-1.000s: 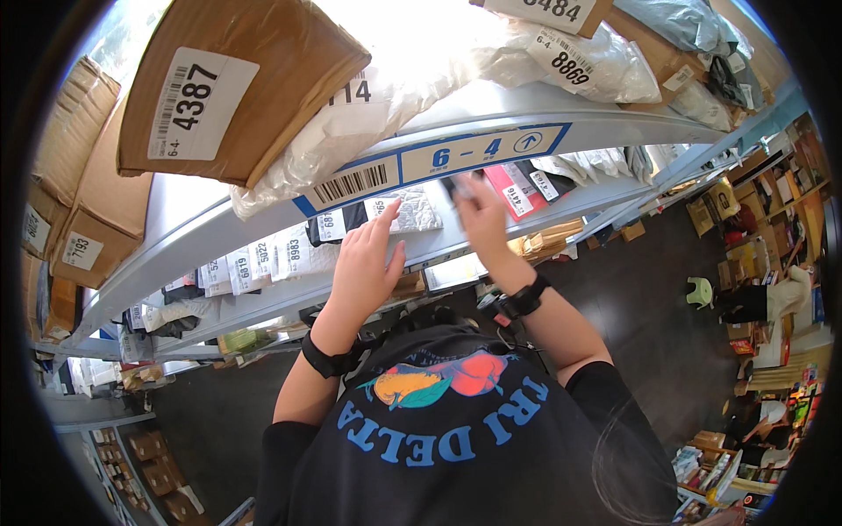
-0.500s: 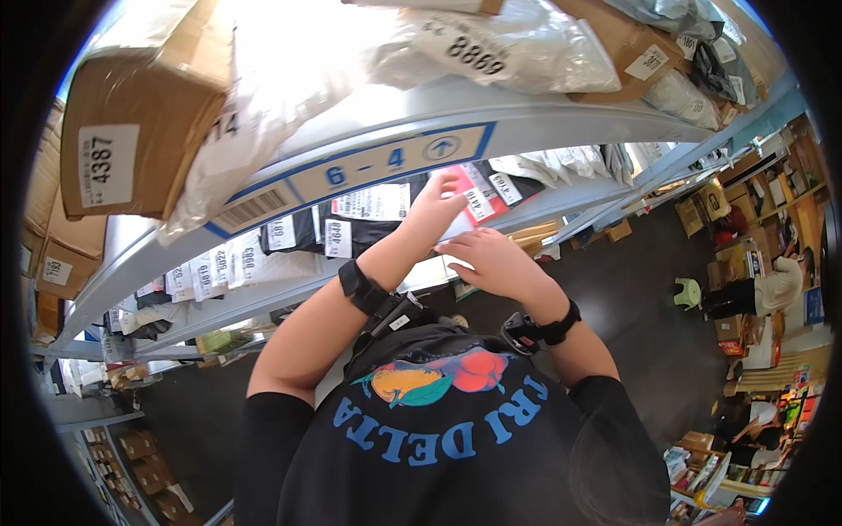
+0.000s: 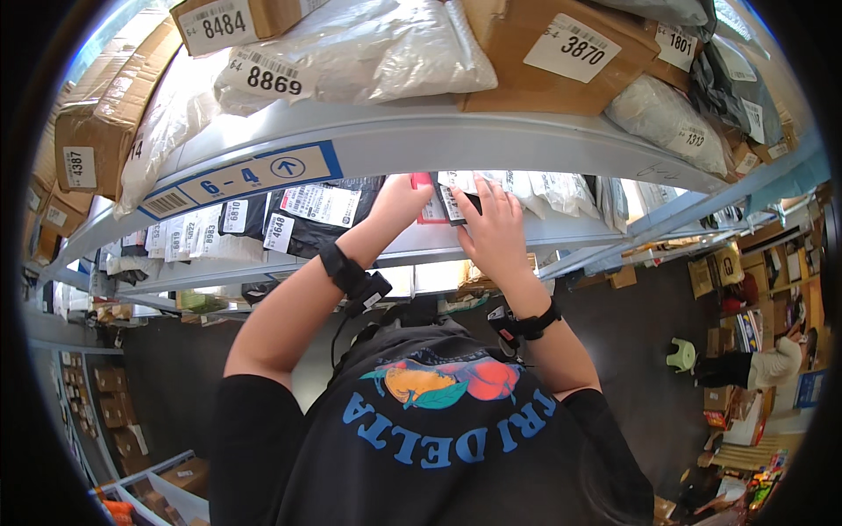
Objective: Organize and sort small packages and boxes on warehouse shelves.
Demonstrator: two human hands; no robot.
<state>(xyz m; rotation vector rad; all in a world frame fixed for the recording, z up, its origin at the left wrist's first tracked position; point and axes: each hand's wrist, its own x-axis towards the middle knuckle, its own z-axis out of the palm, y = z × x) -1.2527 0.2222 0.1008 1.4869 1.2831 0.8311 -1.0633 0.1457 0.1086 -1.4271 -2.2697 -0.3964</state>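
On the shelf under the grey beam, my left hand [image 3: 400, 203] is closed at the edge of a red packet [image 3: 429, 209]; its fingertips are partly hidden. Just right of that, a dark packet with a white label [image 3: 453, 209] stands upright. My right hand [image 3: 497, 226] has its thumb against this packet's face and its fingers along the far side. Left of my hands lie black plastic parcels [image 3: 303, 235] with white labels. White mailing bags [image 3: 561, 191] fill the row to the right of my right hand.
Above, the upper shelf beam [image 3: 412, 140] carries a blue-and-white shelf sign [image 3: 246, 180]. Cartons [image 3: 553, 66] and a clear-wrapped white parcel [image 3: 360, 66] sit on that shelf. At the right, beyond the aisle, a person [image 3: 763, 368] is near a green stool [image 3: 680, 354].
My view has shifted rightward along the shelf. My left hand has closed on the red packet, and my right hand has reached forward to the dark packet, separating the two.
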